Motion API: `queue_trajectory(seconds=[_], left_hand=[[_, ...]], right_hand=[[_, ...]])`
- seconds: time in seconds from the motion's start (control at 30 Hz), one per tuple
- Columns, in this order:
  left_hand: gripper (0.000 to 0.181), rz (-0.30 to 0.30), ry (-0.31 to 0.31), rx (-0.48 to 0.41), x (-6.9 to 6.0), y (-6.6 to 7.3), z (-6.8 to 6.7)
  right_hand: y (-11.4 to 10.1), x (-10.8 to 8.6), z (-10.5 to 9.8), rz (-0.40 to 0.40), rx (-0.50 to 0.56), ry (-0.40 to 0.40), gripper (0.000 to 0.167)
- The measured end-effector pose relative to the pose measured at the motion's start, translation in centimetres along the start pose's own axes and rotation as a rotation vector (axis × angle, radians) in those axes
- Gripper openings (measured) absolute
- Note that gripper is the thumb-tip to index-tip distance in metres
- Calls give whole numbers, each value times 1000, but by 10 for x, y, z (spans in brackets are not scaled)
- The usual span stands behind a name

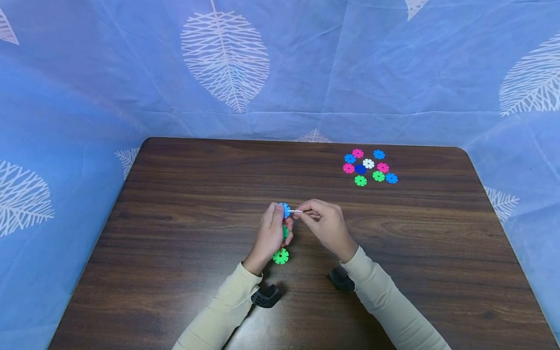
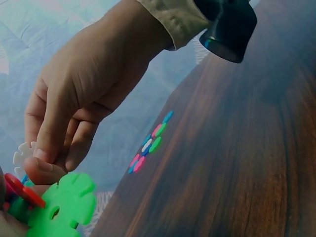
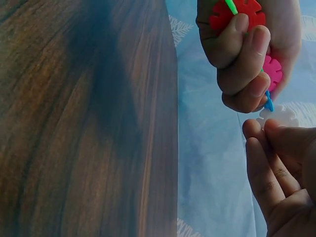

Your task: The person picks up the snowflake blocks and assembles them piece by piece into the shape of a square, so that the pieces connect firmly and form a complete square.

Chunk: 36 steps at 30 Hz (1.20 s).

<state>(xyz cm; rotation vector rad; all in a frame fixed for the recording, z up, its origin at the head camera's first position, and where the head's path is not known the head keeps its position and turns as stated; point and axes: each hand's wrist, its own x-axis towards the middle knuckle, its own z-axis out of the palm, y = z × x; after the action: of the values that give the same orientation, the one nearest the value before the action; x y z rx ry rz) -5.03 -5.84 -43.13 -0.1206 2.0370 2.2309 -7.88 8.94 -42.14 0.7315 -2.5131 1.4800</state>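
Observation:
My left hand grips a joined string of notched discs. A light blue disc shows at its top and a green disc hangs at its lower end. In the right wrist view a red disc and a pink disc show around the curled left fingers. My right hand pinches a white disc between thumb and fingertips. Seen edge-on from above, that white disc touches the edge of the light blue one. Part of the string is hidden by the left hand.
A group of loose discs in pink, blue, green and white, with one white disc among them, lies at the back right of the dark wooden table. Blue cloth with white leaf prints hangs behind and beside the table.

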Motion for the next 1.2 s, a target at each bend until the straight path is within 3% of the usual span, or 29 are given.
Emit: queue_trajectory(seconds=[0.3,0.47,0.73,0.97,1.07,1.2], left_hand=[[32,26,-15,113,-12,22,6],[32,30,-13,125,-5,9,7],[32,-43,28,20,1,-10,1],[25,8,-16,-46,3,-19,-4],[23,12,-20,-58,4,-21,-8],[23,9,1,-52,5,-22,-11]], right_hand=[[4,-5,1,-41,2,7,5],[3,-4,1,-60,-17,17,4],[7,-4,5,-42,-39,-17,9],[14,-5,2,-40,-37,-50,15],[20,-5,-7,0,-50,-81,18],[36,-4,-28,150,-117,-98,21]])
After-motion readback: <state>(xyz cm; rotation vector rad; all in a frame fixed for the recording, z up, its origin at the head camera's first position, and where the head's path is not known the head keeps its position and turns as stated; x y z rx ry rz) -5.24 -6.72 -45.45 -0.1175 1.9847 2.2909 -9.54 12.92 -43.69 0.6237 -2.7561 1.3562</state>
